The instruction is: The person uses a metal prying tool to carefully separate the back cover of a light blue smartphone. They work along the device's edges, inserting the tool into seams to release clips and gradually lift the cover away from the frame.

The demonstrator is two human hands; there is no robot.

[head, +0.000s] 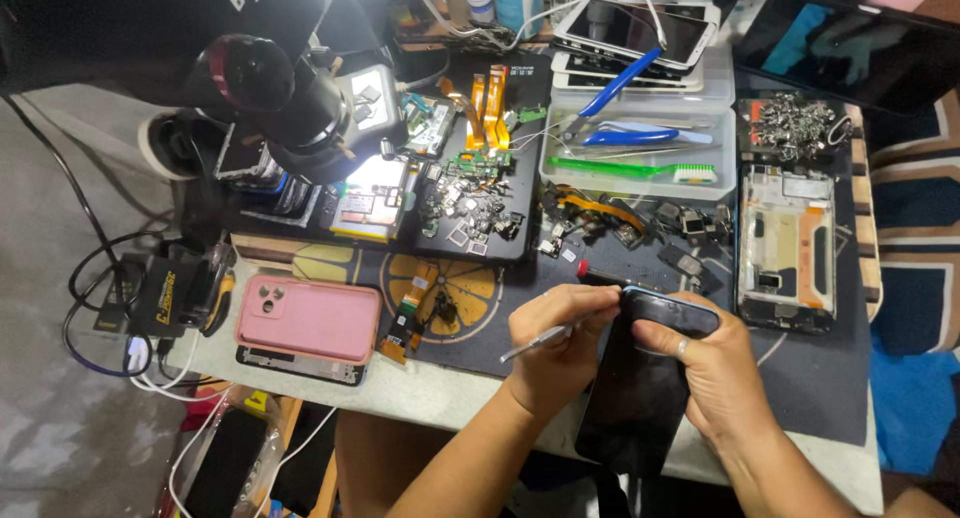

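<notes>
My right hand (705,363) grips a dark smartphone (640,398) by its upper end, holding it tilted over the near table edge. My left hand (555,343) pinches thin metal tweezers (540,340) whose tip meets the phone's top left corner. A ring shows on a finger of my right hand. The phone's lower half hangs past the table edge.
A pink phone case (308,318) lies at the left on a patterned mat. A microscope (290,98) stands over a lit circuit board (372,198). Loose small parts, orange flex cables (485,103), a clear tray (640,173) with blue cutters and a green brush, an opened phone frame (785,248) and stacked phones (640,28) fill the table.
</notes>
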